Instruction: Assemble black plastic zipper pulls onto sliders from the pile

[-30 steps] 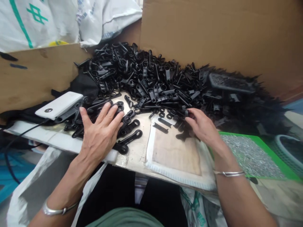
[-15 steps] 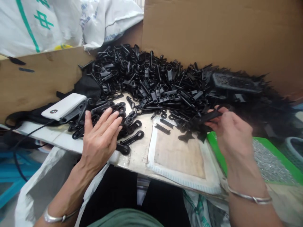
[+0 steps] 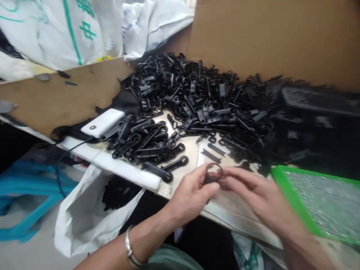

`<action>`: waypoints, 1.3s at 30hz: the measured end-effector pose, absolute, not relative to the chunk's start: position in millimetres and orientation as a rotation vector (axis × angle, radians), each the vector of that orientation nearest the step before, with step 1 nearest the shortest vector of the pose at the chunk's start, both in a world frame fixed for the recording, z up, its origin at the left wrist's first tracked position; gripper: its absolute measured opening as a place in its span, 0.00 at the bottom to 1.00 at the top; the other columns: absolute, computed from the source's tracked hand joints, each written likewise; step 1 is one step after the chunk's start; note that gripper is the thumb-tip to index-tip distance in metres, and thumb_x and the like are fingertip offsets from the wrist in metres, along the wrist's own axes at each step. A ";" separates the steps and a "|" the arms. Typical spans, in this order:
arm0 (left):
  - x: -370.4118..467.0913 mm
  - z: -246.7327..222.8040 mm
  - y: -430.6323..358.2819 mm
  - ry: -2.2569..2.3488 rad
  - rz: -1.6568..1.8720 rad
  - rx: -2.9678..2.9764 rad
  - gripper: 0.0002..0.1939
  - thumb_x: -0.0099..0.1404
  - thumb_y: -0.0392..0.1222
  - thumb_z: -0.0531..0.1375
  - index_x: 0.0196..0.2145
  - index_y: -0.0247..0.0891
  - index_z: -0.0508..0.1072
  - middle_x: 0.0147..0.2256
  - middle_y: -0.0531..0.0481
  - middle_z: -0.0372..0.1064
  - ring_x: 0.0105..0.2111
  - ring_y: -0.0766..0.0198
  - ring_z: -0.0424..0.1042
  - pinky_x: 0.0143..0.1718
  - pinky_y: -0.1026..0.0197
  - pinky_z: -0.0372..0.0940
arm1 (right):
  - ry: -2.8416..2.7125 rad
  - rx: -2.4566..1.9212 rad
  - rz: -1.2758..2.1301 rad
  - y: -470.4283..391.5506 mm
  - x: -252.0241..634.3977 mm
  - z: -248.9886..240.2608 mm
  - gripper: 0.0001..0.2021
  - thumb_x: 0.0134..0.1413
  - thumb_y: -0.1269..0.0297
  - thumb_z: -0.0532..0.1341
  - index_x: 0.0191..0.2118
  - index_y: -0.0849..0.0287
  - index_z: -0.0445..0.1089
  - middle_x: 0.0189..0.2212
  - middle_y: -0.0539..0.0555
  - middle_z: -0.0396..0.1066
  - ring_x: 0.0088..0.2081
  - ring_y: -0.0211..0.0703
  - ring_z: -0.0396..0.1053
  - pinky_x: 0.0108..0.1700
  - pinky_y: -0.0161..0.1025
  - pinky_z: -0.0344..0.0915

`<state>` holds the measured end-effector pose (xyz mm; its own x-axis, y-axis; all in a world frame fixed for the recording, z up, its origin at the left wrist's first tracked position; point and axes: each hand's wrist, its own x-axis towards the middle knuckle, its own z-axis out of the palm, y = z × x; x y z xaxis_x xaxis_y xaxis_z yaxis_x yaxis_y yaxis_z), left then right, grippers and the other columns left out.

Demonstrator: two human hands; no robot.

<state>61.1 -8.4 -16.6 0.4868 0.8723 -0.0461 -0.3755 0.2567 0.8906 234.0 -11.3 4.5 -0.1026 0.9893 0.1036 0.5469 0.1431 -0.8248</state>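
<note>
My left hand [image 3: 191, 193] is closed on a black ringed part [image 3: 209, 180], whose round end shows above my thumb. From the right, my right hand [image 3: 253, 191] meets it, with fingertips pressed together at the ring's side; whether they hold a piece of their own is blurred. Both hands are over the front of the table, above a pale cloth pad [image 3: 239, 212]. Left of them lies a small pile of black ringed parts [image 3: 152, 150]. Two flat black strips [image 3: 210, 155] rest just beyond my fingers.
A large heap of black parts [image 3: 194, 90] lies against the cardboard. At right sits a green tray [image 3: 295, 198] of small shiny pieces. A white power bank [image 3: 102, 123] with a cable rests at left. An open white sack [image 3: 81, 221] hangs below the table edge.
My left hand has left the small pile and moved right, now closed on a ringed part. My right hand has come from the right-hand heap toward it. The view has turned left.
</note>
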 end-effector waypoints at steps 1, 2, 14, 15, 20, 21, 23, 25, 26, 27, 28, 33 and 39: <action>60.8 -19.2 -8.6 0.616 0.897 0.895 0.17 0.62 0.35 0.58 0.50 0.35 0.68 0.44 0.44 0.70 0.41 0.60 0.73 0.34 0.64 0.68 | -1.823 -1.553 0.605 -0.7 247.2 5.3 0.16 0.54 0.46 0.60 0.40 0.49 0.77 0.34 0.54 0.78 0.34 0.51 0.75 0.39 0.50 0.73; 59.5 -20.9 -9.8 0.628 0.873 0.850 0.17 0.61 0.36 0.59 0.48 0.33 0.69 0.42 0.43 0.70 0.36 0.62 0.73 0.29 0.66 0.65 | -1.872 -1.657 0.351 11.7 259.9 4.4 0.16 0.54 0.45 0.59 0.42 0.47 0.76 0.36 0.54 0.78 0.35 0.53 0.75 0.41 0.53 0.70; 36.6 -22.5 -21.8 0.823 0.808 0.865 0.32 0.53 0.39 0.67 0.55 0.50 0.64 0.39 0.55 0.59 0.14 0.81 0.59 0.13 0.72 0.55 | -2.056 -1.855 -0.155 91.1 291.2 -28.3 0.06 0.51 0.59 0.61 0.32 0.48 0.75 0.31 0.58 0.72 0.36 0.60 0.67 0.32 0.52 0.58; 36.7 -22.8 -21.5 0.810 0.813 0.867 0.28 0.55 0.39 0.66 0.54 0.49 0.65 0.39 0.55 0.59 0.14 0.81 0.60 0.12 0.73 0.54 | -2.024 -1.816 -0.132 87.8 292.3 -24.7 0.06 0.52 0.59 0.61 0.34 0.48 0.76 0.34 0.58 0.73 0.38 0.60 0.68 0.35 0.53 0.60; 40.9 -22.6 -21.4 0.776 0.872 0.796 0.23 0.58 0.39 0.64 0.51 0.44 0.67 0.40 0.54 0.58 0.19 0.79 0.62 0.15 0.72 0.53 | -1.831 -1.666 -0.008 39.9 287.7 -6.6 0.13 0.61 0.55 0.55 0.46 0.51 0.73 0.45 0.54 0.73 0.42 0.47 0.72 0.44 0.44 0.67; 41.8 -22.6 -21.0 0.765 0.886 0.772 0.23 0.58 0.38 0.64 0.52 0.43 0.67 0.39 0.54 0.57 0.21 0.79 0.61 0.17 0.72 0.54 | -1.805 -1.648 0.059 25.9 283.8 -7.4 0.14 0.61 0.55 0.56 0.47 0.52 0.73 0.44 0.53 0.74 0.40 0.46 0.73 0.42 0.43 0.69; 43.6 -22.4 -19.8 0.736 0.882 0.730 0.22 0.60 0.39 0.64 0.51 0.40 0.67 0.35 0.55 0.57 0.22 0.78 0.59 0.20 0.71 0.54 | -1.772 -1.566 0.286 -1.3 275.2 -15.0 0.11 0.59 0.56 0.59 0.42 0.53 0.75 0.43 0.53 0.74 0.42 0.47 0.73 0.42 0.43 0.70; 45.6 -21.7 -18.4 0.689 0.832 0.711 0.18 0.63 0.42 0.62 0.50 0.37 0.67 0.30 0.55 0.58 0.22 0.76 0.57 0.21 0.71 0.52 | -1.831 -1.500 0.357 -23.6 269.3 -27.1 0.08 0.58 0.60 0.61 0.38 0.55 0.76 0.40 0.54 0.74 0.43 0.46 0.72 0.44 0.42 0.69; 46.6 -21.2 -18.0 0.670 0.802 0.699 0.17 0.64 0.44 0.61 0.49 0.37 0.67 0.29 0.55 0.58 0.22 0.75 0.57 0.20 0.70 0.52 | -1.872 -1.484 0.340 -32.3 268.3 -33.0 0.07 0.58 0.62 0.60 0.38 0.56 0.75 0.40 0.54 0.74 0.43 0.46 0.72 0.45 0.42 0.69; 47.6 -20.7 -17.7 0.660 0.775 0.683 0.16 0.66 0.46 0.59 0.49 0.37 0.66 0.29 0.54 0.60 0.22 0.74 0.58 0.20 0.70 0.52 | -1.914 -1.477 0.303 -39.1 268.7 -38.0 0.07 0.59 0.63 0.60 0.37 0.57 0.75 0.39 0.55 0.73 0.42 0.45 0.72 0.45 0.42 0.68; 48.5 -20.2 -17.7 0.655 0.754 0.664 0.16 0.67 0.47 0.57 0.49 0.37 0.66 0.30 0.52 0.62 0.22 0.73 0.60 0.20 0.69 0.53 | -1.951 -1.478 0.256 -44.3 270.4 -41.5 0.07 0.60 0.64 0.59 0.37 0.58 0.74 0.39 0.56 0.73 0.42 0.45 0.71 0.46 0.42 0.68; 52.3 -19.1 -19.6 0.661 0.709 0.607 0.15 0.70 0.46 0.52 0.48 0.33 0.66 0.35 0.45 0.69 0.23 0.71 0.65 0.22 0.68 0.58 | -2.140 -1.561 0.096 -49.6 281.4 -37.9 0.06 0.59 0.64 0.60 0.39 0.59 0.72 0.45 0.59 0.71 0.48 0.50 0.68 0.49 0.46 0.67; 53.3 -17.5 -18.4 0.682 0.699 0.554 0.12 0.69 0.41 0.55 0.43 0.29 0.71 0.47 0.36 0.71 0.34 0.63 0.74 0.30 0.66 0.67 | -2.321 -1.698 0.192 -35.9 272.6 -22.1 0.12 0.62 0.66 0.57 0.50 0.58 0.67 0.45 0.58 0.72 0.45 0.50 0.70 0.45 0.47 0.70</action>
